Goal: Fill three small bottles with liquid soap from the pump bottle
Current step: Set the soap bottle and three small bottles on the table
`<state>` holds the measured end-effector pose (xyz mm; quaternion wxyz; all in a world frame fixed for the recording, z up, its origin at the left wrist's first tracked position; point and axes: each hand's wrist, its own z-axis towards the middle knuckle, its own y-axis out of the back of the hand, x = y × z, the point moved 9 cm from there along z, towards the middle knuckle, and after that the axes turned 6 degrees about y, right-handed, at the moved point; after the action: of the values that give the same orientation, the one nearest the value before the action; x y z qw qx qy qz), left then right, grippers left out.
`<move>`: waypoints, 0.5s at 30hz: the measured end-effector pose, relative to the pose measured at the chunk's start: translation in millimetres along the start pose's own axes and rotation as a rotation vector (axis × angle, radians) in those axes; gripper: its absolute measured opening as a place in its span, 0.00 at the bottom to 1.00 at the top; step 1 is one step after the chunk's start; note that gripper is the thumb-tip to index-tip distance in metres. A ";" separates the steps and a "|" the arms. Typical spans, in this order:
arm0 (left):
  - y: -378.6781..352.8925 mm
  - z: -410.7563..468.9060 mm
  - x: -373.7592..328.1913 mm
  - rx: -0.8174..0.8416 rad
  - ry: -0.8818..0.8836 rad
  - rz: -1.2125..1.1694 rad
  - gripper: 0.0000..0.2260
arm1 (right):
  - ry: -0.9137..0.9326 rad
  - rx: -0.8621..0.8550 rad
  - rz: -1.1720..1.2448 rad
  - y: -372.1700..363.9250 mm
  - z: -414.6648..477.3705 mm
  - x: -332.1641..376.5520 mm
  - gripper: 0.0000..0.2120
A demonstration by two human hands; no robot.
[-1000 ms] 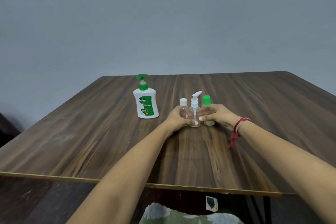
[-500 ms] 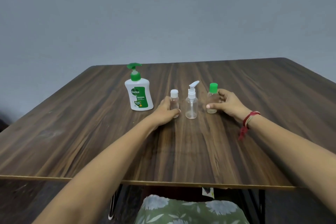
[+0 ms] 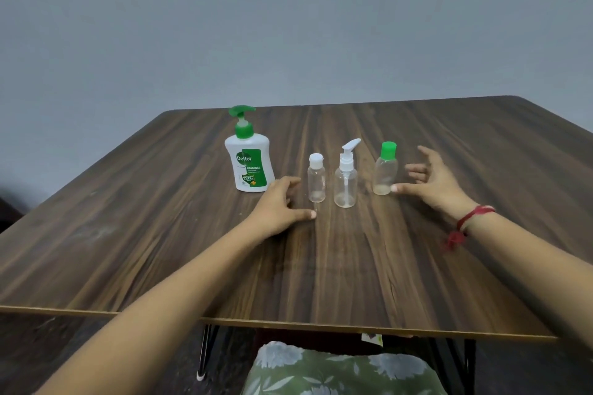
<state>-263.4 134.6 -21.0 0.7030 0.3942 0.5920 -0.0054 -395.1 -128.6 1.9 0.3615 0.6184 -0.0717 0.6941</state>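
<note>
A white Dettol pump bottle [image 3: 249, 160] with a green pump stands on the dark wooden table [image 3: 321, 260]. To its right stand three small clear bottles in a row: one with a white cap [image 3: 316, 178], one with a white spray pump [image 3: 346, 183], one with a green cap [image 3: 385, 169]. My left hand [image 3: 279, 205] rests on the table just left of the white-capped bottle, fingers apart, holding nothing. My right hand [image 3: 431, 179] hovers just right of the green-capped bottle, fingers spread, thumb tip near its base.
The table's near edge [image 3: 288, 324] runs across the bottom of the view, with black metal legs [image 3: 205, 353] below. A green floral cloth [image 3: 337, 372] lies under the edge. A red thread band [image 3: 465, 221] circles my right wrist. A grey wall stands behind.
Both hands have let go of the small bottles and drawn back from them. The three bottles, bunched together a second ago, now stand spaced apart in a row.
</note>
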 end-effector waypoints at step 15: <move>109.8 9.6 40.1 -0.320 0.149 -0.447 0.55 | 0.163 0.009 -0.289 -57.7 -44.2 62.8 0.26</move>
<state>-191.4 223.2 5.5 0.6922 0.1373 0.7076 -0.0377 -395.0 -36.4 29.1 0.4594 0.5656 0.0505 0.6831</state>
